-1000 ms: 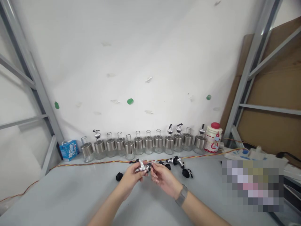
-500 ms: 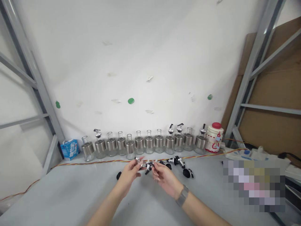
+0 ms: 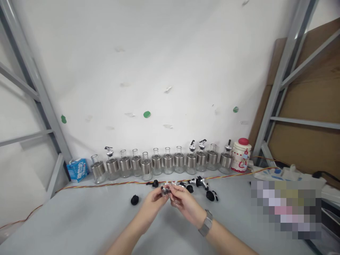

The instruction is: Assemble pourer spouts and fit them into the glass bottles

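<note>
Both my hands come together low in the middle of the head view. Between their fingertips is a silver and black bottle pourer (image 3: pixel 165 191), partly hidden by the fingers. My left hand (image 3: pixel 152 207) pinches it from the left. From the other side, the closed fingers of my right hand (image 3: pixel 185 202) grip it; a grey watch band circles that wrist. Several loose pourers lie just behind the hands, among them a black-ended pourer (image 3: pixel 211 196) on the right and another pourer (image 3: pixel 154 183) on the left. A round black piece (image 3: pixel 134 200) rests left of my left hand.
Along the wall stands a row of glass bottles with steel sleeves (image 3: pixel 146 165), a few topped with pourers, such as the bottle (image 3: pixel 112 164). A blue carton (image 3: pixel 77 170) and a cream jar (image 3: pixel 240 156) flank them. A twisted cable (image 3: pixel 122 183) crosses the grey table (image 3: pixel 87 216).
My left hand has moved right and a little down to meet my right hand at the pourer. A loose pourer and more of the round black piece now show behind it.
</note>
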The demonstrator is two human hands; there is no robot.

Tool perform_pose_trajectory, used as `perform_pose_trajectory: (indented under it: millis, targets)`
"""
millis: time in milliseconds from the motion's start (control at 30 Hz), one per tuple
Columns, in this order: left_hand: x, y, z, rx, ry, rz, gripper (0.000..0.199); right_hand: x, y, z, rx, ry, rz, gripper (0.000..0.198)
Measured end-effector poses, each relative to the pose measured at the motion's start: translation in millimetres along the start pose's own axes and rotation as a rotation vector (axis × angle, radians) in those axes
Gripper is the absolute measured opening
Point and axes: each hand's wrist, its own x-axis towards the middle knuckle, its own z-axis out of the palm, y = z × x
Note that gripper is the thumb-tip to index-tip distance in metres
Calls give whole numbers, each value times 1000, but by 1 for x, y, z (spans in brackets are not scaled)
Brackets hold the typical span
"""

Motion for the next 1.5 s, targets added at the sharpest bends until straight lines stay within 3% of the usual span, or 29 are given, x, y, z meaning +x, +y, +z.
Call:
perform_pose_trajectory:
  millis: [100, 200, 500, 800, 1167, 1500]
  targets:
    - [-6, 6, 3, -131, -61, -38, 41, 0, -1, 1, 13, 27, -1, 26]
    - [-8, 5, 5, -221, -28, -38, 43, 0, -2, 1, 4, 13, -44, 26]
    - [-4, -4, 8, -2, 30, 153, 41, -1, -3, 2, -106, -25, -134, 35]
    - [-4, -12, 4, 108, 37, 148, 41, 2, 1, -1, -126, -13, -151, 34]
    - [3, -30, 0, -49, 97, 85, 41, 0, 2, 1, -156, 39, -143, 35]
    - [-2, -24, 6, -44, 101, 83, 40, -1, 1, 3, -163, 63, -132, 37]
